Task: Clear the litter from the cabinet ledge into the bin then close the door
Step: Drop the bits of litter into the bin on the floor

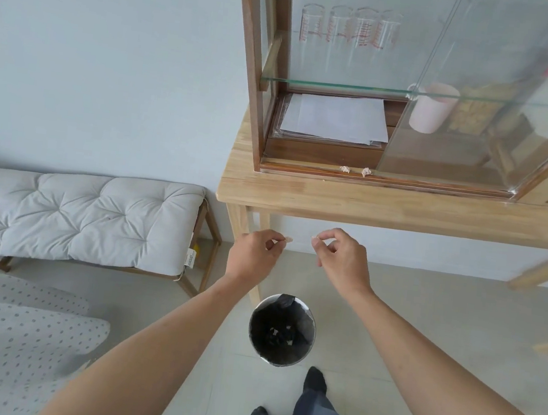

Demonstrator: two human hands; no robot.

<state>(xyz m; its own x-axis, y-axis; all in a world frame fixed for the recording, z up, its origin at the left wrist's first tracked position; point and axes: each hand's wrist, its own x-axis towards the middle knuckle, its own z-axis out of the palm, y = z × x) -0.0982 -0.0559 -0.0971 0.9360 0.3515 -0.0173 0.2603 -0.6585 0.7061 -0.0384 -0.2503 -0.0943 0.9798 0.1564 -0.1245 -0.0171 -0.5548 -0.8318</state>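
Pale tiled floor (423,329) and wooden table (369,205) frame a glass-doored cabinet (269,68); two litter scraps (345,169) sit on its ledge (305,169). Above the bin (281,330), left hand (252,256) and right hand (342,257) each pinch a scrap in their grip.

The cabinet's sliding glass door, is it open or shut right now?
Open: the sliding glass door sits to the right, leaving the paper stack uncovered.

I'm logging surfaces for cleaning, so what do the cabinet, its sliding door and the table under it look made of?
The cabinet frame looks like dark-stained wood with a slight sheen and visible grain. Its sliding door looks like clear glass: the contents show through and it reflects light. The table looks like pale, lightly finished wood with jointed strips; whether it is solid wood cannot be told.
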